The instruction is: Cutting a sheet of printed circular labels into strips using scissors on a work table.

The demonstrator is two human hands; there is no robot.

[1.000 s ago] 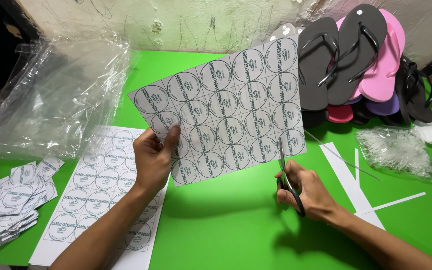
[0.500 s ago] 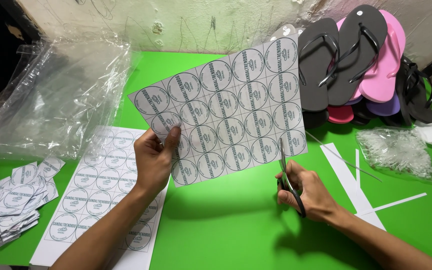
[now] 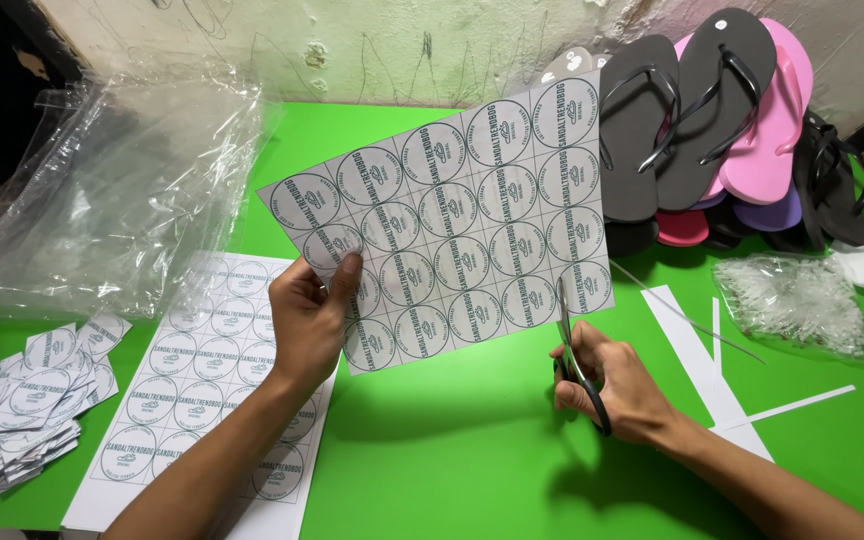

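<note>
My left hand (image 3: 310, 322) pinches the lower left edge of a white sheet (image 3: 462, 220) printed with rows of round labels, holding it tilted above the green table (image 3: 452, 450). Black-handled scissors (image 3: 574, 352) sit in my right hand (image 3: 620, 385). Their blades point up and meet the sheet's bottom edge near its right side, between the last two columns of labels.
A second printed sheet (image 3: 192, 380) lies flat under my left forearm. A heap of cut square labels (image 3: 27, 395) sits at the left edge, clear plastic bags (image 3: 102, 190) behind it. Stacked flip-flops (image 3: 722, 130), a small clear bag (image 3: 797, 300) and white paper strips (image 3: 702, 360) lie at right.
Almost nothing differs. The sheet and both hands hold their places, with the scissors still at the sheet's bottom edge.
</note>
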